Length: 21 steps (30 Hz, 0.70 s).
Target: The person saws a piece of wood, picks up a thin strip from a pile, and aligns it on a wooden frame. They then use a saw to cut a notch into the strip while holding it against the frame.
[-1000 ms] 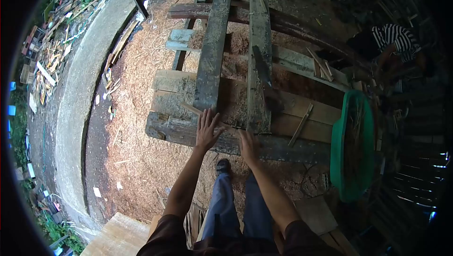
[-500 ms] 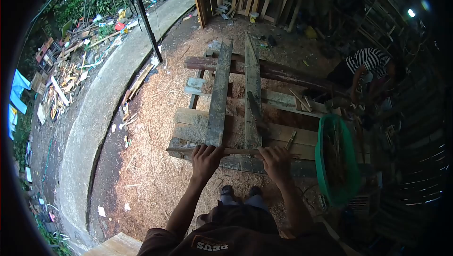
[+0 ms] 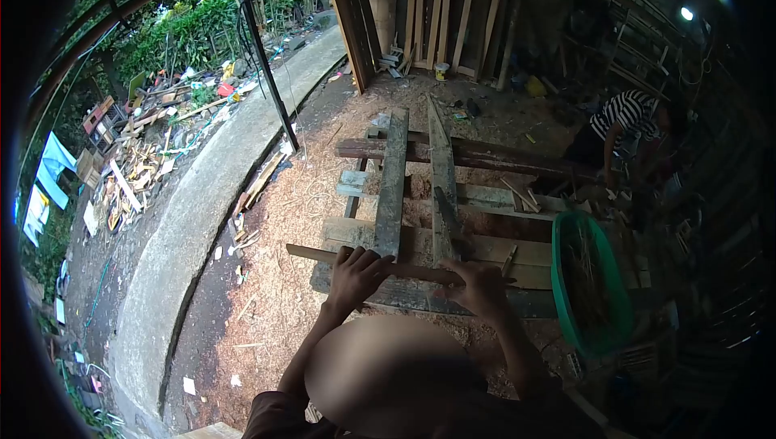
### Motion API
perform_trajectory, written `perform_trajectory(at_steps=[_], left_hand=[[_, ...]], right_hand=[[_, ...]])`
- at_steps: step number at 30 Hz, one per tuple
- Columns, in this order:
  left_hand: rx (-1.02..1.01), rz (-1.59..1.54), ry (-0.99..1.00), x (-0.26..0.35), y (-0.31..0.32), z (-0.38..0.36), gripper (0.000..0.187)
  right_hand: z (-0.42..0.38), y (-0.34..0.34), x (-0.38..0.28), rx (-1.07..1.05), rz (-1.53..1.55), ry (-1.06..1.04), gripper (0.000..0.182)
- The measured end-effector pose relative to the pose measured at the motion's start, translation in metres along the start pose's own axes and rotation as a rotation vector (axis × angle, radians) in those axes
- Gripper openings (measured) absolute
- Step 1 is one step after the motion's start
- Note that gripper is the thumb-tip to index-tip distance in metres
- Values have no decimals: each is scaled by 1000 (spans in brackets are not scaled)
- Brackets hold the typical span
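Observation:
A thin wooden strip [image 3: 421,272] runs left to right above the near edge of the workbench [image 3: 372,297]. My left hand [image 3: 356,279] wraps around it left of the middle, and the strip's left end sticks out beyond my fingers. Closer to the right end, my right hand [image 3: 480,285] grips the same strip, its index finger lying along it. Behind the strip, two weathered boards [image 3: 393,184] point away from me across the bench. A dark tool, perhaps a saw [image 3: 445,211], rests on the right-hand board.
A green basin [image 3: 617,310] with thin wood pieces stands at the right. Beyond it, a person in a striped shirt [image 3: 626,113] bends down. Wood shavings [image 3: 267,277] cover the ground. A black post [image 3: 267,67] and a concrete kerb [image 3: 174,261] are to the left.
The strip has been raised nearer to me and tilts more, its left end higher. Both hands keep hold of it. My view has tipped upward, showing more of the background.

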<state>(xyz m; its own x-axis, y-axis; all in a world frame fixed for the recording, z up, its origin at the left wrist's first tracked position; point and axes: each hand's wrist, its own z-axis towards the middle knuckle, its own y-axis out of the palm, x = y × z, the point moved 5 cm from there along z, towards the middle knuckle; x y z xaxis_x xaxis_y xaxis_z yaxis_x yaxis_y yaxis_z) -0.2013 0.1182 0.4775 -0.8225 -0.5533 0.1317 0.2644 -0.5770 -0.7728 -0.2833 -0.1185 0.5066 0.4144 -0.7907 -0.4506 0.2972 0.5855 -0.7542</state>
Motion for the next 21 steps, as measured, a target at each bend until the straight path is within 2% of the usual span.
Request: perform_trajectory(at_steps=[1, 3, 4, 6, 8, 13, 18, 21], left_hand=[[16, 27, 19, -1, 1, -4, 41], [39, 48, 50, 3, 1, -4, 42], [51, 68, 22, 7, -3, -4, 42], [67, 88, -5, 11, -2, -4, 43], [31, 93, -24, 14, 6, -5, 47], [39, 90, 46, 26, -1, 7, 36], [95, 50, -2, 39, 3, 15, 30], [45, 7, -27, 45, 12, 11, 27]], right_hand=[[-5, 1, 3, 4, -3, 3, 41], [-12, 8, 5, -19, -327, -138, 46], [-14, 7, 6, -14, -335, -137, 46], [-14, 2, -1, 108, -554, -240, 46], [-13, -6, -4, 160, -572, -233, 44], [-25, -17, 2, 276, -609, -299, 39], [-31, -26, 6, 244, -545, -157, 34], [-45, -28, 5, 242, -494, -100, 33]])
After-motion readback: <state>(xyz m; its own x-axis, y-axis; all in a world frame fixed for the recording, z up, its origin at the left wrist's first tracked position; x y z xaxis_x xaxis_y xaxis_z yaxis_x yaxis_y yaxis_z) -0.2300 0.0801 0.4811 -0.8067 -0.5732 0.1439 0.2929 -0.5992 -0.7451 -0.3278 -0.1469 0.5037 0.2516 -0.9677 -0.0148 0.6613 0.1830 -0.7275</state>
